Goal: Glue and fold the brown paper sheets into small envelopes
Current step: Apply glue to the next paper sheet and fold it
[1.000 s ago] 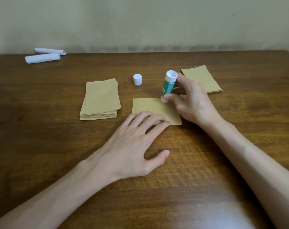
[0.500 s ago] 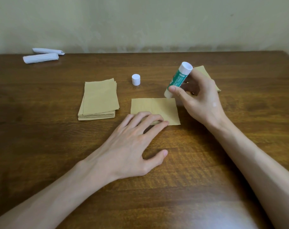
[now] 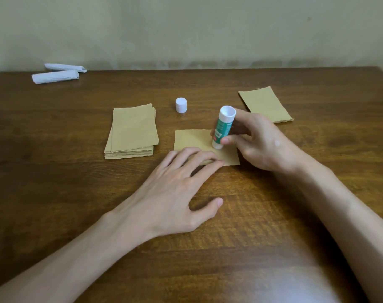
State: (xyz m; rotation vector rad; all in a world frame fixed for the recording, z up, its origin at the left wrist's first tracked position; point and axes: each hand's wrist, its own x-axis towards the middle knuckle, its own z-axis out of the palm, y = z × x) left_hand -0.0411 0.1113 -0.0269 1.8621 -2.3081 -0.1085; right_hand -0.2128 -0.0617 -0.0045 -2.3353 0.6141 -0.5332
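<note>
On brown sheet, left fingers flat, right fingers pinching glue stick

A plain wall fills the top of the view, painted a pale, greenish cream with a mottled, uneven finish. A small dark speck sits high on its right side. Along its foot runs a darker, blotchy stained band, just above where the wall meets the furniture. Below it a dark brown wooden surface spreads across the rest of the view, its far edge set against the wall and its far right corner in sight. The grain runs mostly side to side. The wood is glossy, with a pale sheen near the bottom right. The light is soft and even, and shadows are faint.
</note>
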